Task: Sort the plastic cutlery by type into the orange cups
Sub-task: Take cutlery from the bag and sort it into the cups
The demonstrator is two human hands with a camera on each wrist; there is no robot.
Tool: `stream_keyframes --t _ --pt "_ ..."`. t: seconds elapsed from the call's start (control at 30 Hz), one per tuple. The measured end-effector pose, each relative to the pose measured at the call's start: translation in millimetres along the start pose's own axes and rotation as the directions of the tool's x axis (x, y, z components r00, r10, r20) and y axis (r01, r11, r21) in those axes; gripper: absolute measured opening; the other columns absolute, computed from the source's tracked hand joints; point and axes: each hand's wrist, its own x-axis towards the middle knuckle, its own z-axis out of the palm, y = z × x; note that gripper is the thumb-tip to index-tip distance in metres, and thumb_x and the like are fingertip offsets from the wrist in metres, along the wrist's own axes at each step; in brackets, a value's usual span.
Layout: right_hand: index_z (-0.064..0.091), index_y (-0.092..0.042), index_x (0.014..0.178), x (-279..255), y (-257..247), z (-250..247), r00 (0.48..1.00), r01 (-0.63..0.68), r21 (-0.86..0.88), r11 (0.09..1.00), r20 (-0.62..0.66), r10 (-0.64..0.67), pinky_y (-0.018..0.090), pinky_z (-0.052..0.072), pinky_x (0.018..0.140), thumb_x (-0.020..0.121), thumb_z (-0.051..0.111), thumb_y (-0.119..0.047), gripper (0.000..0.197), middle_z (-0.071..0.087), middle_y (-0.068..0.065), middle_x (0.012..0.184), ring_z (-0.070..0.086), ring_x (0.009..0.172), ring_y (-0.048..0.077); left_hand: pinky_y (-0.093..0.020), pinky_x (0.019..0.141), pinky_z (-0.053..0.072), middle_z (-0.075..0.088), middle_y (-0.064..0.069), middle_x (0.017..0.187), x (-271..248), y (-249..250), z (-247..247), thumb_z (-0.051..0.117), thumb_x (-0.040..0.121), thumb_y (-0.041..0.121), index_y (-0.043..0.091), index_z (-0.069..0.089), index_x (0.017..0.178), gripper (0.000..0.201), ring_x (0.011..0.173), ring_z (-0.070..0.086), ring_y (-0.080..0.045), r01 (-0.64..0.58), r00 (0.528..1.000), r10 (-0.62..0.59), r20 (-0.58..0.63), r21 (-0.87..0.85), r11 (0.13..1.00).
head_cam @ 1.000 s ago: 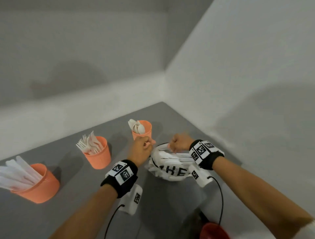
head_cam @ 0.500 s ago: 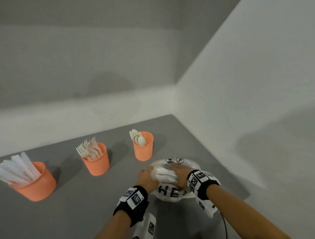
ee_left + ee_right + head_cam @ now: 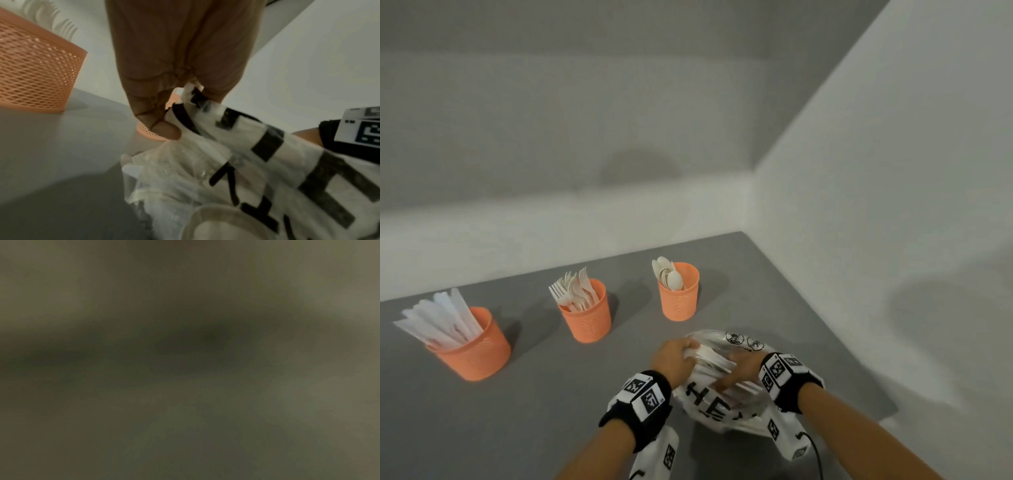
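Three orange mesh cups stand in a row on the grey table point(image 3: 524, 421). The left cup point(image 3: 477, 353) holds knives, the middle cup point(image 3: 589, 320) forks, the right cup point(image 3: 680, 299) spoons. Close in front of me lies a white plastic bag point(image 3: 707, 402) printed with black letters, with white cutlery point(image 3: 714, 359) showing in its mouth. My left hand point(image 3: 675, 358) pinches the bag's point(image 3: 267, 162) rim, thumb against fingers point(image 3: 164, 128). My right hand point(image 3: 743, 368) reaches into the bag's mouth onto the cutlery, its fingertips hidden. The right wrist view is dark and blurred.
A white wall point(image 3: 893, 205) runs along the table's right side, close to the bag, and meets the back wall at a corner behind the spoon cup. In the left wrist view the fork cup point(image 3: 35, 78) stands just left of my hand.
A second ago both fists held the bag up by the spoon cup. The bag has come nearer to me onto the table, and my right hand has gone into its mouth.
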Motion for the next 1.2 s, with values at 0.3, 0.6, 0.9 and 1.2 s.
stream_keyframes --t 0.3,0.6,0.9,1.2 --pt "0.047 -0.020 0.131 -4 -5 8 0.993 0.064 0.076 0.995 -0.100 -0.056 0.031 0.034 0.106 0.078 0.071 -0.040 0.062 0.054 0.000 0.128 0.047 0.124 0.020 -0.028 0.105 0.036 0.043 -0.014 0.124 -6 9 -5 0.045 0.080 -0.009 0.014 0.050 0.132 0.057 0.119 0.046 -0.029 -0.114 0.990 0.114 -0.080 0.008 0.993" --pt "0.044 -0.028 0.132 -12 -6 -2 0.983 0.116 0.111 0.987 -0.154 -0.098 0.030 0.036 0.105 0.063 0.075 -0.059 0.082 0.057 -0.006 0.127 0.051 0.122 0.018 -0.023 0.099 0.035 0.045 -0.014 0.126 -7 3 -17 0.047 0.082 -0.006 0.013 0.052 0.129 0.051 0.117 0.047 -0.028 -0.081 0.981 0.098 -0.165 0.107 0.991" --pt "0.050 -0.025 0.131 -2 2 -2 0.959 0.118 0.144 0.983 -0.273 -0.075 0.033 0.041 0.103 0.041 0.070 -0.079 0.107 0.059 -0.007 0.128 0.054 0.118 0.015 -0.023 0.102 0.032 0.045 -0.014 0.132 -11 9 -17 0.055 0.080 0.000 0.015 0.047 0.134 0.056 0.124 0.044 -0.026 -0.078 0.995 0.086 -0.054 0.131 0.988" --pt "0.047 -0.014 0.133 -10 -7 -12 0.975 0.072 0.059 0.996 -0.216 -0.058 0.027 0.040 0.095 0.078 0.069 -0.031 0.062 0.054 0.005 0.134 0.051 0.122 0.023 -0.027 0.102 0.035 0.042 -0.015 0.128 -7 4 -21 0.052 0.082 -0.001 0.014 0.048 0.132 0.052 0.120 0.046 -0.030 -0.013 0.992 0.029 -0.121 0.133 0.991"
